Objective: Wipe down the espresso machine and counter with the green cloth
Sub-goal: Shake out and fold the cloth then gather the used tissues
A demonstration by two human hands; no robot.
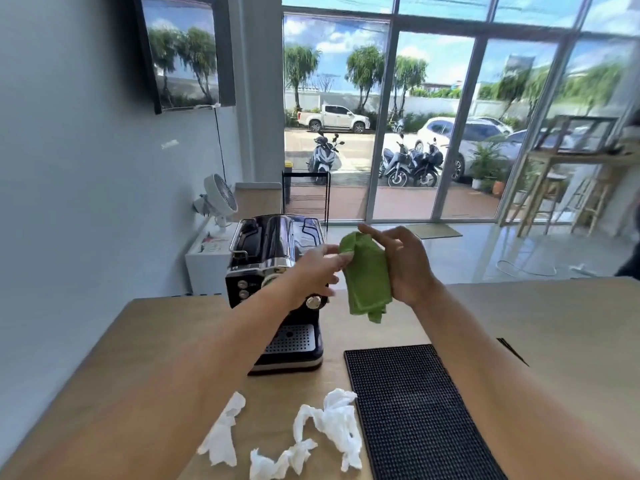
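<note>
A folded green cloth (367, 278) hangs in the air above the wooden counter (540, 327), just right of the espresso machine (273, 251). My right hand (405, 265) grips the cloth from the right side. My left hand (315, 271) pinches its upper left corner and covers part of the machine's front. The machine is black and chrome, with knobs on the front and a perforated drip tray (294, 339) at its base. It stands at the counter's far left.
Crumpled white tissues (332, 424) lie on the counter near me, with another white tissue (221, 434) further left. A black rubber bar mat (415, 407) lies to the right of the machine. A white fan (220, 195) stands behind on a white cabinet.
</note>
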